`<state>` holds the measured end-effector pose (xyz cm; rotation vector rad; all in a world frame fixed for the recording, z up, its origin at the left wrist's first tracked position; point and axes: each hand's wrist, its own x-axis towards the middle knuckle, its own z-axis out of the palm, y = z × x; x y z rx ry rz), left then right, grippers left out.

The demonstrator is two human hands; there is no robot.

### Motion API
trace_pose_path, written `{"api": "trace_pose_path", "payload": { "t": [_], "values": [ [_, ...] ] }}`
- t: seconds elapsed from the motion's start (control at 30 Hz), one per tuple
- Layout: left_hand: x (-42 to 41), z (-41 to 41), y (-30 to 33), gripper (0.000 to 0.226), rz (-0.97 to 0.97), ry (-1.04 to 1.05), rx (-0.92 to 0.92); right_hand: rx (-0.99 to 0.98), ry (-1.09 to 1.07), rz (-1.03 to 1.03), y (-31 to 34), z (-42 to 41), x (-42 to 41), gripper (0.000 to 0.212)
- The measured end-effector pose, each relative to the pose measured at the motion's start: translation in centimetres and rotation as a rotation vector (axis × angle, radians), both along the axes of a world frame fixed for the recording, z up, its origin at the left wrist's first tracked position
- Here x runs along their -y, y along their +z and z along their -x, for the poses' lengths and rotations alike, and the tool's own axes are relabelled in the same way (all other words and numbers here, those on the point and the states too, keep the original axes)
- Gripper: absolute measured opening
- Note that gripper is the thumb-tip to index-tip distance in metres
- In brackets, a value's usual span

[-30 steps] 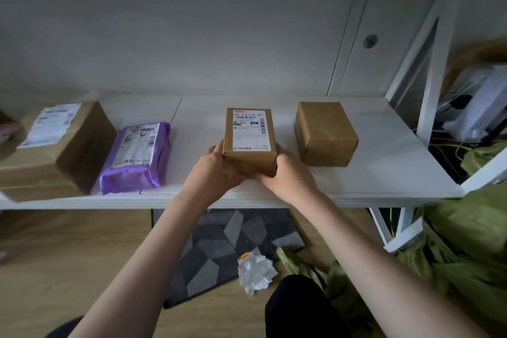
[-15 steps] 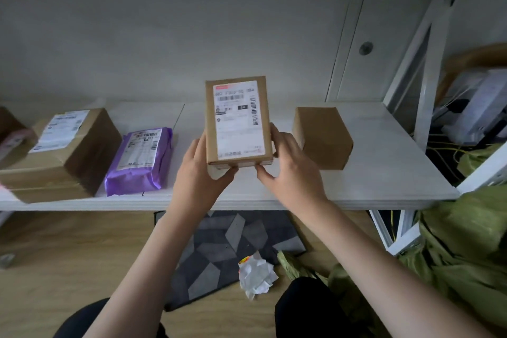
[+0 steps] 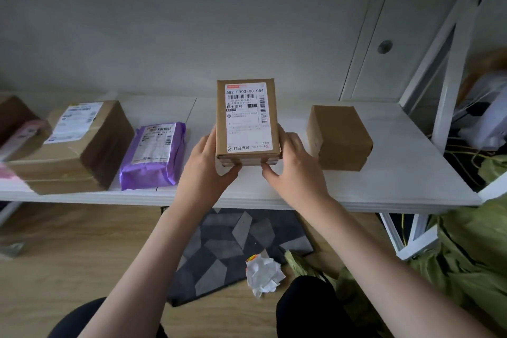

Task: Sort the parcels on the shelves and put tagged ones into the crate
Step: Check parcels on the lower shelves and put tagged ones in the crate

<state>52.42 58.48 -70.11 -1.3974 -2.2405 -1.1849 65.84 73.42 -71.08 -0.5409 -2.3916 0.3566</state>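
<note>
A small brown cardboard parcel (image 3: 247, 118) with a white shipping label is held upright above the white shelf (image 3: 384, 189), label facing me. My left hand (image 3: 204, 170) grips its lower left side and my right hand (image 3: 292, 170) grips its lower right side. To the right, a plain brown box (image 3: 338, 137) with no visible label rests on the shelf. At left lie a purple poly mailer (image 3: 155, 155) with a label and a larger labelled cardboard box (image 3: 79, 145). No crate is in view.
At the far left edge, more parcels (image 3: 19, 129) are partly cut off. Below the shelf are a wooden floor, a grey patterned mat (image 3: 230, 247) and crumpled white paper (image 3: 263, 274). Green bags (image 3: 472, 252) sit at right beside the white shelf frame (image 3: 450, 85).
Both hands lifted the labelled parcel off the shelf and tipped it upright with the label toward me. It sits slightly lower than half a second ago.
</note>
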Motion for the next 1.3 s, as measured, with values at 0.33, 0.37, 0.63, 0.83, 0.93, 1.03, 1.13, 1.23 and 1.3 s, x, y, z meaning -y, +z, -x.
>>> {"api": "trace_pose_path", "payload": {
  "t": [0.33,0.37,0.63,0.83,0.93,1.03,1.13,1.23,1.3],
  "values": [
    [2.1,4.3,-2.2,0.068,0.174,0.034,0.273,0.145,0.029,0.198,-2.1,4.6,1.7,0.071],
    [2.6,4.8,-2.4,0.068,0.191,0.032,0.302,0.168,0.041,0.219,-2.3,5.2,2.0,0.069],
    [5.4,8.2,-2.3,0.058,0.249,0.214,0.385,0.215,0.109,0.308,-2.5,10.1,4.0,0.058],
    [6.0,6.6,-2.5,0.028,0.32,0.422,0.388,0.236,0.149,0.31,-2.8,9.9,4.1,0.062],
    [6.7,4.0,-1.8,0.025,0.375,0.526,0.359,0.271,0.154,0.291,-3.2,6.9,2.8,0.073],
    [6.3,0.8,-0.6,0.047,0.445,0.508,0.291,0.262,0.121,0.267,-3.4,2.5,0.8,0.067],
    [3.7,-1.6,0.0,0.048,0.447,0.386,0.229,0.296,0.07,0.202,-2.9,-2.5,-1.5,0.058],
    [-0.3,-3.6,-0.4,0.043,0.447,0.201,0.251,0.368,0.011,0.128,-2.4,-6.5,-3.4,0.053],
    [-2.8,-4.5,-0.9,0.045,0.455,0.096,0.283,0.375,-0.03,0.129,-2.1,-8.6,-4.3,0.053]
  ]
}}
